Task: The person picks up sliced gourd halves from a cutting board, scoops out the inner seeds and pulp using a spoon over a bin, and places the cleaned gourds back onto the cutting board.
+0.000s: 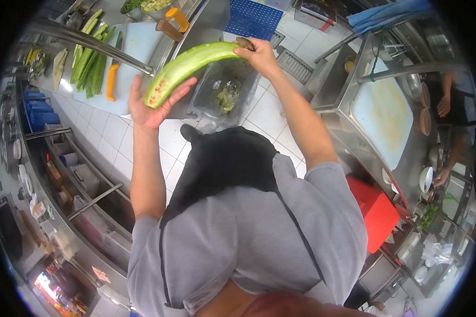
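A long, curved half of a green gourd (193, 64), pale inside with a patch of brownish seeds at its lower end, is held up across both hands. Its lower end lies in the palm of my left hand (156, 108), thumb on one side and fingers on the other. At the far end my right hand (262, 57) is closed around a small dark metal tool (244, 43) that looks like a spoon; its grip is partly hidden. Below the gourd stands a grey bin (200, 100) with a clear liner and pale green scraps (227, 98) inside.
To the left, several cut green gourd pieces (92, 68) and an orange-handled knife (111, 82) lie on a white board (143, 39). A steel bar (98, 48) crosses above. On the right are another board (383, 113), a red box (373, 214) and a co-worker's hand (444, 105).
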Demonstrator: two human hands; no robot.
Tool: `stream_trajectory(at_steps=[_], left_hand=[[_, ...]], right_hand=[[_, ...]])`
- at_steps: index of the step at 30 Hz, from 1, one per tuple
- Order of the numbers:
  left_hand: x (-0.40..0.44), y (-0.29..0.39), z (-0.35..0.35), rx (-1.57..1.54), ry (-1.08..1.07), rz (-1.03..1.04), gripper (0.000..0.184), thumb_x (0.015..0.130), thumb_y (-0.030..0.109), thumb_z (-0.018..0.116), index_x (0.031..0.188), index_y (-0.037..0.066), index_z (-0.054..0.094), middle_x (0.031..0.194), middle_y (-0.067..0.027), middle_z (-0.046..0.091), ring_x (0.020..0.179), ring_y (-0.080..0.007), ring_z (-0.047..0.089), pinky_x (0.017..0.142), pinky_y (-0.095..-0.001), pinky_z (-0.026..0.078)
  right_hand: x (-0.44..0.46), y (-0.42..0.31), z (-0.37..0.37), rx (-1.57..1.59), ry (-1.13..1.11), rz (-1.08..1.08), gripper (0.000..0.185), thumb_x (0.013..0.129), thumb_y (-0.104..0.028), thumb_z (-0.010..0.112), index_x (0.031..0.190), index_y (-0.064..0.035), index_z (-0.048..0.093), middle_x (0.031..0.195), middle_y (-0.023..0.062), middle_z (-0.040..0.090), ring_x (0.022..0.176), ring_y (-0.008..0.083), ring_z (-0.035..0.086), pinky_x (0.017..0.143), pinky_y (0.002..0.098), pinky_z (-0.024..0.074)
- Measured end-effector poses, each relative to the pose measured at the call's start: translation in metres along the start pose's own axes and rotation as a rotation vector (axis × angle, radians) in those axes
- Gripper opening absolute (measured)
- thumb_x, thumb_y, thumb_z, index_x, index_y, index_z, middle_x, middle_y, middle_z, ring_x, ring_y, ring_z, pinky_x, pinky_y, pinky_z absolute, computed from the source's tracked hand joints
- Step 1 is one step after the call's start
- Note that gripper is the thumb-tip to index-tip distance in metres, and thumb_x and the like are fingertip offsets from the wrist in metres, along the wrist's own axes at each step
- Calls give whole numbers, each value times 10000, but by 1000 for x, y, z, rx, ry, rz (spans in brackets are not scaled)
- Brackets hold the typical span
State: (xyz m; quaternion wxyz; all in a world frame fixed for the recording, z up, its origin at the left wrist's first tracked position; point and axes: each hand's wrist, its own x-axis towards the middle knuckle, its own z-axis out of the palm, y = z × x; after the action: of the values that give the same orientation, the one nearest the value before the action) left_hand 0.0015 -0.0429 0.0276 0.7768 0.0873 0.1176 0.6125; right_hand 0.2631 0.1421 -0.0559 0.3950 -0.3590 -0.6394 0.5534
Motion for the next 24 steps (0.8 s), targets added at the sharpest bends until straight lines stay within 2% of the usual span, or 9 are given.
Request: stream_trajectory(at_steps=[2,3,6,9,12,15,19,23,24], left_hand=[[-1,-1,-8,30,61,2,732,999,335,485,1469,-135,179,1509,-402,182,1378,-620,189,1154,-605,296],[-1,-4,-7,0,11,11,643,1003,202,474,1453,-154,185,1495,-408,203,1373,-612,215,1166,-577,298],[1,-10,-9,-1,-18,53,650,983,166,521,1447,-153,197,1492,-398,226,1383,-585,232,1173,-556,304],[4,-15,-10,5,-2,119,671,958,155,564,1445,-145,213,1498,-369,253,1395,-535,274,1179,-523,314],[5,-17,-13,24,36,161,707,931,161,604,1454,-125,224,1500,-335,289,1397,-491,317,1176,-496,331],[10,-18,-11,332,-5,173,720,912,165,630,1460,-104,249,1483,-308,342,1379,-476,362,1167,-471,351],[16,-24,1,314,-6,122,706,904,153,635,1458,-97,277,1446,-286,407,1356,-438,415,1145,-455,383],[36,-33,-4,417,128,146,663,916,133,608,1454,-97,297,1420,-264,451,1323,-389,469,1123,-440,411],[40,-35,-6,446,182,162,652,920,128,600,1454,-97,300,1414,-260,459,1314,-378,482,1118,-436,418]], right_hand=[[11,4,-2,-106,-21,13,330,818,-175,764,1108,-27,708,906,56,706,750,98,588,674,275,460],[14,4,-2,-161,-34,18,346,808,-196,762,1104,-26,710,951,92,729,808,121,622,734,300,492],[17,-2,-2,-315,48,-123,316,835,-240,705,1092,-56,715,925,161,726,812,253,675,753,373,511],[12,-23,-7,-661,201,-187,277,868,-207,613,1050,-18,703,918,225,708,873,394,678,795,477,514],[4,-45,1,-838,41,-34,253,884,-158,537,1012,-8,696,936,268,691,921,462,654,845,530,497],[5,-53,11,-956,15,13,204,866,-127,550,974,-6,675,932,295,671,936,470,646,857,538,496],[16,-64,20,-1079,-11,-43,204,813,-89,566,960,10,667,895,289,677,890,461,663,819,518,532],[-5,-97,58,-1115,-190,-157,213,755,-73,581,910,38,676,856,273,688,842,424,692,768,480,569],[-15,-105,70,-1188,-254,-198,196,765,-140,687,904,-5,721,886,229,711,836,358,719,746,427,590]])
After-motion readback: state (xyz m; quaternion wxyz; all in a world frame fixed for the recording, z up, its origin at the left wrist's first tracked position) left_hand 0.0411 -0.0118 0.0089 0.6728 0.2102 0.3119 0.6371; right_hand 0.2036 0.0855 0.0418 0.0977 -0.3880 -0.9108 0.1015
